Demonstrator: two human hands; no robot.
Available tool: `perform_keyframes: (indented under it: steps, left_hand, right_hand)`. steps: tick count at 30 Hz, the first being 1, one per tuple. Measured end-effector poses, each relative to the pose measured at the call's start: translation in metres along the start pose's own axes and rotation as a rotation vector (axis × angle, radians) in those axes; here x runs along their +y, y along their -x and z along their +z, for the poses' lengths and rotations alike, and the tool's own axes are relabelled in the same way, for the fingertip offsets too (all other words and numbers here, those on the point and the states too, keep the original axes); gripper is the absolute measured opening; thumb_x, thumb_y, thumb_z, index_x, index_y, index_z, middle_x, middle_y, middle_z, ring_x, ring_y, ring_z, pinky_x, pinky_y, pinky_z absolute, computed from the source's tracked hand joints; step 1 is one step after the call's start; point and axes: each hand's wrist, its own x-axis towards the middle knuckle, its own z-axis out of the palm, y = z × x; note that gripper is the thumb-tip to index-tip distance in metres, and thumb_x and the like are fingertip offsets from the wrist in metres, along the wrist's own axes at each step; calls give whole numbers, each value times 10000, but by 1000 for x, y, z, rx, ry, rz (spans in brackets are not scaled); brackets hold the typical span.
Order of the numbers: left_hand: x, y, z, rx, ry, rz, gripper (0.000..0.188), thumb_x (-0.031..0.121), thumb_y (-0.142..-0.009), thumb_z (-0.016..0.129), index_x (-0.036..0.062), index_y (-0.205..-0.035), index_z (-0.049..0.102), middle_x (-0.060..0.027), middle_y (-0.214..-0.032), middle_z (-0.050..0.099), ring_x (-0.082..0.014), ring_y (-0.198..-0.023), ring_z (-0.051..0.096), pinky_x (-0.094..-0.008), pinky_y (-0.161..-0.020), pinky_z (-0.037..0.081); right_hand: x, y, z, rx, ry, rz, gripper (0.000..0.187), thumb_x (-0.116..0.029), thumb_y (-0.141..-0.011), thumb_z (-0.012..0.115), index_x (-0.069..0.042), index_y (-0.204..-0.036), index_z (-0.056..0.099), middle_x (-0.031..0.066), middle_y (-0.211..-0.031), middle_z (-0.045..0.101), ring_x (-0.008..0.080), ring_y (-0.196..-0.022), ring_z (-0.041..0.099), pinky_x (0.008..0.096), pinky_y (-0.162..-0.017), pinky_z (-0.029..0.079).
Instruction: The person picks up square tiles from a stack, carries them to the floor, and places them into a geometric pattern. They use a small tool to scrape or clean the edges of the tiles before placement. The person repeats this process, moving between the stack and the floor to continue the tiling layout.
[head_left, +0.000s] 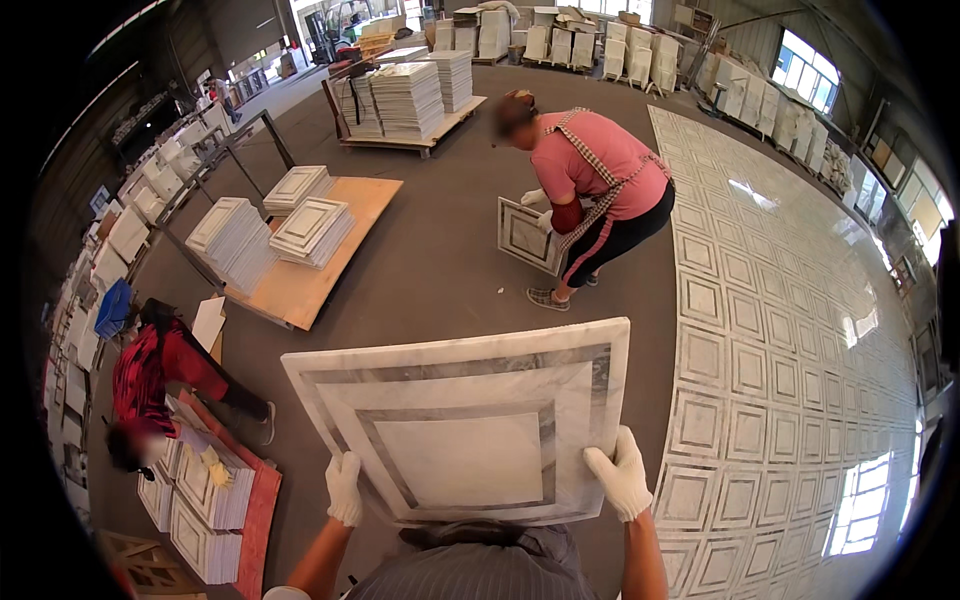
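A large square marble tile, white with grey inlaid square borders, is held up in front of my body. My left hand, in a white glove, grips its left edge near the lower corner. On the opposite edge my right hand, gloved the same way, is closed with the thumb on the tile's face. The fingers behind the tile are hidden. The tile tilts, its far edge raised and its near edge close to my waist.
A co-worker bends ahead with a similar tile. Patterned tiles cover the floor on the right. A wooden pallet with tile stacks stands left. Another person leans over stacks on a red pallet. More stacks stand farther back.
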Motion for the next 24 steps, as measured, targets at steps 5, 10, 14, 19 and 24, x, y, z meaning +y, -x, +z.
perform_keyframes:
  steps: [5, 10, 14, 19, 24]
  left_hand:
    - [-1, -20, 3, 195, -89, -14, 475, 426, -941, 549, 1, -1152, 559, -14, -1002, 567, -140, -909, 509, -329, -819, 444]
    - [35, -44, 44, 320, -79, 60, 284, 306, -950, 555, 25, -967, 589, 69, -794, 485, -60, -732, 403, -261, -656, 368]
    - [47, -88, 48, 316, -84, 8, 269, 230, -917, 585, -2, -1051, 610, 37, -862, 583, -70, -760, 489, -259, -695, 422]
    - [88, -177, 69, 171, -51, -72, 293, 104, -849, 656, -20, -1110, 610, -59, -1007, 690, -108, -878, 625, -277, -801, 504]
    - [121, -281, 72, -28, -65, -95, 400, 141, -792, 801, -45, -1101, 627, -72, -977, 710, -128, -877, 650, -298, -804, 526]
  right_hand:
    - [-23, -123, 26, -246, 8, 37, 307, -256, -822, 741, -18, -958, 604, 10, -817, 589, 92, -746, 511, 280, -688, 455]
    - [-29, -229, 57, -464, -102, 41, 327, -223, -802, 762, -7, -1000, 617, 21, -865, 620, 101, -771, 540, 279, -717, 467]
    - [-68, -296, 108, -480, -188, -22, 324, -198, -810, 759, 4, -1025, 624, 34, -905, 644, 106, -809, 569, 284, -738, 483]
    - [-86, -377, 153, -519, -173, 53, 326, -152, -808, 764, 28, -1045, 630, 46, -912, 675, 112, -796, 605, 274, -718, 498]
    - [-109, -436, 190, -383, -170, -8, 332, -103, -777, 765, 37, -1050, 639, 44, -858, 696, 114, -738, 627, 269, -671, 507]
